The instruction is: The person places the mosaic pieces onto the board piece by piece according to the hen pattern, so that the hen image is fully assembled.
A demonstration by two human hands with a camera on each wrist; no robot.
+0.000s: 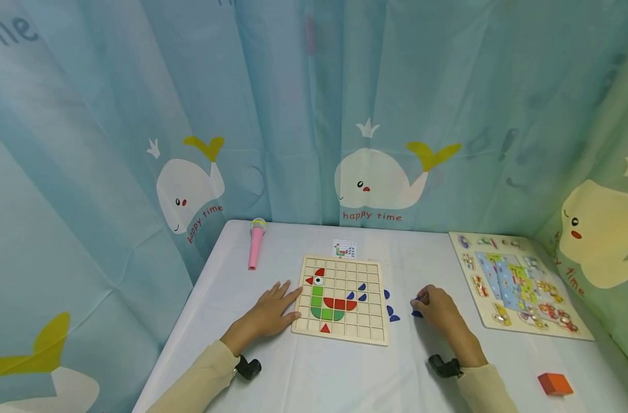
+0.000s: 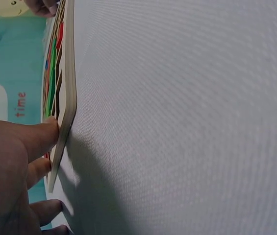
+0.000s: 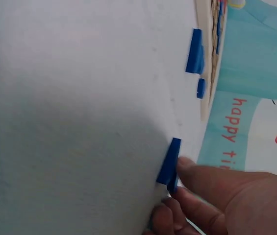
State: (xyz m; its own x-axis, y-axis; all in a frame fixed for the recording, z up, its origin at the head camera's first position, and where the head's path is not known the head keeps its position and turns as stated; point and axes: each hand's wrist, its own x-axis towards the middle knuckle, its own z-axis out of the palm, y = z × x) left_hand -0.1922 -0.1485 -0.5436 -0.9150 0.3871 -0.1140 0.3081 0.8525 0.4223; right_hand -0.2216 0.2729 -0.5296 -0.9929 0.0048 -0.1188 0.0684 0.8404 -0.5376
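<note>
A square wooden grid board [image 1: 345,338] lies on the table, with red, green and blue pieces forming a bird in it. My left hand [image 1: 272,310] rests at its left edge, fingers spread and the thumb over the rim; the left wrist view shows the thumb [image 2: 42,137] on the edge. Right of the board, my right hand [image 1: 437,310] pinches a blue quarter-circle-like piece [image 3: 173,182] between thumb and fingers. Another blue piece [image 3: 169,161] is right at those fingertips. Several loose blue pieces [image 1: 394,318] lie along the board's right side.
A small picture card [image 1: 343,249] sits behind the board. At the back left is a pink toy microphone [image 1: 255,244]. A wooden picture puzzle [image 1: 479,287] lies at the right, with an orange block [image 1: 555,384] in front. Whale-print curtains [image 1: 293,115] hang around the table.
</note>
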